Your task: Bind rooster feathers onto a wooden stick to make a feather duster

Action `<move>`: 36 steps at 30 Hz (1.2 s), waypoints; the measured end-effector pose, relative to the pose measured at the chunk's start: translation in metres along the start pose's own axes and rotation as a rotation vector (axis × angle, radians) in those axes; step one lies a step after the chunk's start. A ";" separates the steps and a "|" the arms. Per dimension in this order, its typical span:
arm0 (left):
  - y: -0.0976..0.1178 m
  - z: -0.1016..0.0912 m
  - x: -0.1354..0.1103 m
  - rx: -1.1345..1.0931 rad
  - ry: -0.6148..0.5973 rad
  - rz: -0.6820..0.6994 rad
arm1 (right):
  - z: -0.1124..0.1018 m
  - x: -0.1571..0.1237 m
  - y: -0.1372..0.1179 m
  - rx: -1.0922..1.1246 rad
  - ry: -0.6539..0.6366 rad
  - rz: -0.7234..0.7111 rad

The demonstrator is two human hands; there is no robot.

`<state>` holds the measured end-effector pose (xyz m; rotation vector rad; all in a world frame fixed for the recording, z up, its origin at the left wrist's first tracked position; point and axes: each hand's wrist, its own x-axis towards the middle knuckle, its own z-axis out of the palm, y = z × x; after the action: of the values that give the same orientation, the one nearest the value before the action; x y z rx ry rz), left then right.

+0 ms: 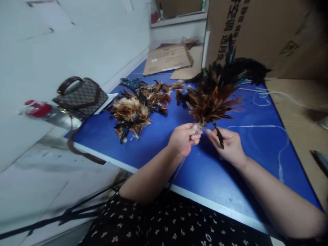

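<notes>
My left hand (183, 139) is closed in a pinch around the bound base of a feather duster (208, 102). Its brown and black feathers fan out away from me, and a thin stick runs back under my left wrist. Just right of the base, my right hand (228, 145) is closed, its fingertips close to the binding. White string (256, 126) leads from behind the right fingers, so they appear to pinch it; the exact grip is hidden. A small dark feather (219, 137) lies across the right fingers.
A pile of loose brown, cream and black feathers (138, 107) lies left on the blue table (164, 136). Beyond it stand a checked handbag (83, 97) and a red-capped bottle (50, 114). Flattened cardboard (167, 58) lies at the back; a large carton (269, 41) stands right.
</notes>
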<state>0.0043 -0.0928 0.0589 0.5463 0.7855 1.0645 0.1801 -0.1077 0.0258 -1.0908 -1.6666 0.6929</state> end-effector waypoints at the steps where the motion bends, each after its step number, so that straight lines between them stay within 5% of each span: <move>1: 0.000 -0.001 0.001 -0.008 -0.001 0.010 | 0.002 -0.001 -0.001 -0.006 0.018 0.009; 15: -0.032 0.003 0.010 0.161 -0.017 0.387 | 0.005 0.000 -0.012 0.022 0.237 0.226; 21: -0.018 0.001 0.004 0.312 -0.092 0.279 | -0.004 -0.002 -0.005 0.064 0.224 0.248; 27: -0.006 -0.001 0.002 0.199 -0.185 0.094 | -0.005 -0.002 0.001 0.055 0.172 0.208; 36: -0.011 -0.003 0.004 0.170 -0.179 0.140 | -0.003 -0.004 0.017 0.096 0.170 0.276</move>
<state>0.0090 -0.0931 0.0478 0.8394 0.6914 1.0654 0.1891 -0.1039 0.0107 -1.2871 -1.3396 0.8226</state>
